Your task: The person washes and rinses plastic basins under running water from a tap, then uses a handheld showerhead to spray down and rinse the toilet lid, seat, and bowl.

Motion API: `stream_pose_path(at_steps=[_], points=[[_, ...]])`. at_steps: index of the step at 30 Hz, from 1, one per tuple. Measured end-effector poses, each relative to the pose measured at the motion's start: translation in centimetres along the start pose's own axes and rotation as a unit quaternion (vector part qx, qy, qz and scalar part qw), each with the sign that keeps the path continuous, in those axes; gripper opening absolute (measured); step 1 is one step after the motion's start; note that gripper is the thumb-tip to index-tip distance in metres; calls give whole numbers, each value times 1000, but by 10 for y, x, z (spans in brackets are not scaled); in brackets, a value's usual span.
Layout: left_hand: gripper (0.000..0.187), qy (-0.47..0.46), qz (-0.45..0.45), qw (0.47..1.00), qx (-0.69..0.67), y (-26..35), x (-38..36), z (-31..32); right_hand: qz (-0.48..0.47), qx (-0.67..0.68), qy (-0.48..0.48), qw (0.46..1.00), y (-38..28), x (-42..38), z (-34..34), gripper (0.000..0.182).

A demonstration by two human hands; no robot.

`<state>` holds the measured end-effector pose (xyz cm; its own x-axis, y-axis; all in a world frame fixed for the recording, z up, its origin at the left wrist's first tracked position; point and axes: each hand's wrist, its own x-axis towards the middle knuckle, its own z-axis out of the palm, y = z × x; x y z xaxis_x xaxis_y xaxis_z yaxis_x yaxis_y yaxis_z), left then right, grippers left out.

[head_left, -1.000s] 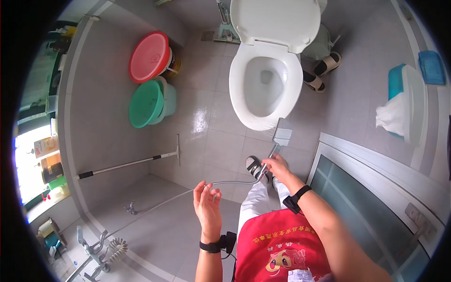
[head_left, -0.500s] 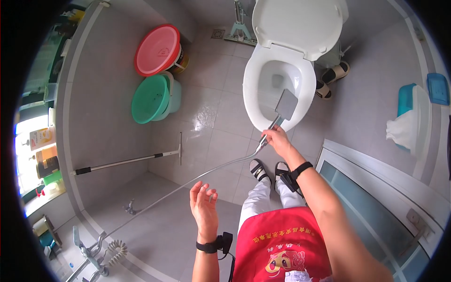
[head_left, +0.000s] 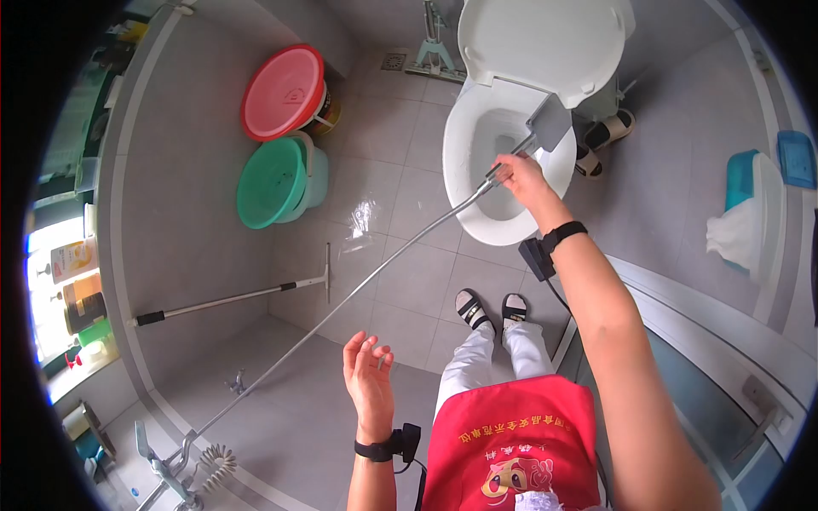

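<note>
My right hand is closed around the handle of a hand-held shower head, held over the right side of the toilet bowl. The square head sits near the hinge side of the white toilet, whose lid is raised. From the handle a metal shower hose runs taut down to the wall tap at lower left. My left hand hangs with fingers apart and slightly curled, to the right of the hose, holding nothing. No water spray can be made out.
A pink basin and a green basin stand by the left wall. A floor squeegee leans below them. Slippers lie right of the toilet; a mop stands behind. Wet patches shine on the tiled floor.
My right hand has carried the shower head up and to the right, from the bowl's front towards its rear right. The hose has straightened. My left hand has barely moved.
</note>
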<state>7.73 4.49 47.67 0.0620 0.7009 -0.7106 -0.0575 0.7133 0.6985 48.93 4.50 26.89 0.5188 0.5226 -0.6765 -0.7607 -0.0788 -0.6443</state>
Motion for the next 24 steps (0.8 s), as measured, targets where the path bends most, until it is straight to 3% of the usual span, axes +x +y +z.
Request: stream_pose_path(at_steps=[3,4,8,13,24], points=[[29,0,1,1000,2,1,1,0,-12,4,8,1000,-12,7,-2,10],[29,-2,2,1000,1,1,1,0,-9,32,29,999,-15,5,3,18],[30,-10,5,1000,2,-2,1,1,22,0,-19,1000,-11,-1,-5,18],[29,-11,3,1000,12,-3,-5,10,20,26,10,999,19,-50,7,17],[29,-29,-9,999,23,-22,-21,23,108,-69,-48,991,136,-123,-40,19]])
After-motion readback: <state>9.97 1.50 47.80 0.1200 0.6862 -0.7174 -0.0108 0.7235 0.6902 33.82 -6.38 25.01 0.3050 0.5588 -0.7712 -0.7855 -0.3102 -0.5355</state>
